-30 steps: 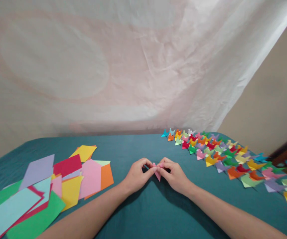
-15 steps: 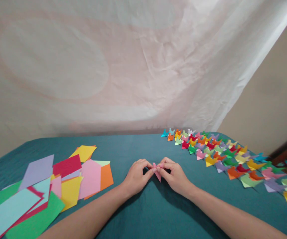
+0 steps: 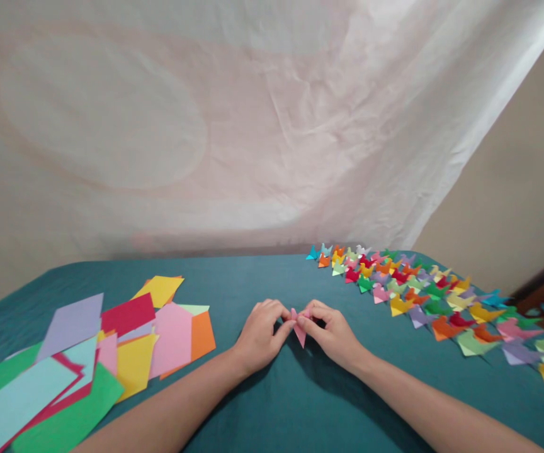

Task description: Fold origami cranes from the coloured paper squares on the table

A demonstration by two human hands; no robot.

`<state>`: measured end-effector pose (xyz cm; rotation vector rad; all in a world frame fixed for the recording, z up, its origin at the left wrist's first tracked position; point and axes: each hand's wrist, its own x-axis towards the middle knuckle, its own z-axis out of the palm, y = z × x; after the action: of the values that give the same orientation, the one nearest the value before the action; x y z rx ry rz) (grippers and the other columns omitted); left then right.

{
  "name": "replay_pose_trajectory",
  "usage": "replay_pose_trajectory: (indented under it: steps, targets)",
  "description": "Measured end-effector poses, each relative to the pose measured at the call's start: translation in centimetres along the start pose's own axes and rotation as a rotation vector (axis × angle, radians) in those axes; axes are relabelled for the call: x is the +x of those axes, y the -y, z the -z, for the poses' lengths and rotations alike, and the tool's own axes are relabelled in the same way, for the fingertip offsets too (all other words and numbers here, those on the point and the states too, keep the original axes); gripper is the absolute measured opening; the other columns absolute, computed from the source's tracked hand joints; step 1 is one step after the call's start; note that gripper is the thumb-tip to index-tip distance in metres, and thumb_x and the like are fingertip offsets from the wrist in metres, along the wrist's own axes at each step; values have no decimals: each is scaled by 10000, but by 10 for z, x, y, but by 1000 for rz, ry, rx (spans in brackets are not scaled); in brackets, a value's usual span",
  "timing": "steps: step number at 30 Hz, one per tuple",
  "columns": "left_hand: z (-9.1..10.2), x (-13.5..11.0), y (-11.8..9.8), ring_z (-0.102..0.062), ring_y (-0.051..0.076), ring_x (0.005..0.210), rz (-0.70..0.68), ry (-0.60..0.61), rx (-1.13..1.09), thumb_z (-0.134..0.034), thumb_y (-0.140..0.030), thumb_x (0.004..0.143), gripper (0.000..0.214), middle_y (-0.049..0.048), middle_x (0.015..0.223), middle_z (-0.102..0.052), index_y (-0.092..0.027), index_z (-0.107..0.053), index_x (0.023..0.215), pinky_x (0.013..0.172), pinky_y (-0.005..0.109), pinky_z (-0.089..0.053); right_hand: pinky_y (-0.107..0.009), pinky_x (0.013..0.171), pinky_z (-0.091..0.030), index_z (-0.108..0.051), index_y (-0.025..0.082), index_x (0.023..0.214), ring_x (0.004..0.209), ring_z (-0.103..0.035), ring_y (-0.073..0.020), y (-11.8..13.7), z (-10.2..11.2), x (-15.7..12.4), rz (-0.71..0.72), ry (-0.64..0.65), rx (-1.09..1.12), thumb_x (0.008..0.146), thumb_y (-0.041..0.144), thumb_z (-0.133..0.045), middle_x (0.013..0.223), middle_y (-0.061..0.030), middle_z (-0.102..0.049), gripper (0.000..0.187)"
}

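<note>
A small pink folded paper is held between my two hands, just above the middle of the table, its pointed end hanging down. My left hand pinches its left side between thumb and fingers. On the other side, my right hand is closed on the paper, thumb pressed against its front. Fingers cover part of the upper folds, so the full shape does not show.
Loose coloured paper sheets lie overlapping on the left. Rows of small folded paper birds stand on the right. A teal cloth covers the table, and a pale hanging sheet rises behind its far edge.
The pink paper shows a little more of its front between my hands, and my right fingers have shifted slightly on it. Otherwise the scene stays the same.
</note>
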<state>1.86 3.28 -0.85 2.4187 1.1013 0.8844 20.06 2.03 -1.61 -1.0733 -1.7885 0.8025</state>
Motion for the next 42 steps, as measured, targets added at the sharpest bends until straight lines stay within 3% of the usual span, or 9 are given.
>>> replay_pose_trajectory:
  steps: [8, 15, 23, 29, 34, 42]
  targets:
    - [1, 1, 0, -526, 175, 823, 15, -1, -35, -470, -288, 887, 159, 22, 835, -605, -193, -570, 808, 769, 307, -383, -255, 627, -388, -572, 167, 670, 652, -488, -133, -1, 0, 1, 0, -34, -6, 863, 332, -533, 711, -6, -524, 257]
    - [2, 2, -4, -545, 176, 832, 54, -33, -93, -567, -196, 777, 36, 10, 849, -619, -202, -582, 810, 781, 301, -399, -265, 653, -408, -619, 171, 668, 674, -514, -144, 2, 1, 1, -15, -39, 8, 858, 361, -543, 715, -16, -548, 279]
    - [1, 2, 1, -556, 171, 818, 70, -34, -123, -552, -252, 829, 105, 16, 819, -639, -193, -598, 755, 773, 298, -392, -271, 702, -432, -711, 203, 770, 733, -555, -150, 1, 2, 0, 10, 28, 15, 864, 350, -545, 766, -27, -577, 241]
    - [3, 1, -2, -548, 173, 822, 56, -31, -67, -549, -219, 828, 89, 11, 821, -636, -191, -577, 749, 780, 306, -378, -266, 692, -432, -679, 185, 753, 723, -556, -146, -2, -1, 0, 32, -7, 2, 838, 347, -580, 773, -26, -586, 209]
    - [2, 2, 1, -558, 170, 818, 73, -30, -117, -540, -294, 851, 138, 9, 821, -643, -204, -619, 784, 788, 305, -385, -266, 681, -427, -635, 177, 704, 706, -543, -145, 0, 1, 0, 9, -26, 0, 852, 361, -553, 756, -23, -574, 250]
    - [4, 5, 1, -550, 166, 799, 112, -112, -137, -513, -283, 854, 155, 15, 796, -627, -188, -601, 770, 786, 301, -406, -269, 716, -425, -616, 177, 729, 736, -551, -147, -1, 3, 2, -2, -28, 12, 869, 366, -520, 791, -24, -592, 254]
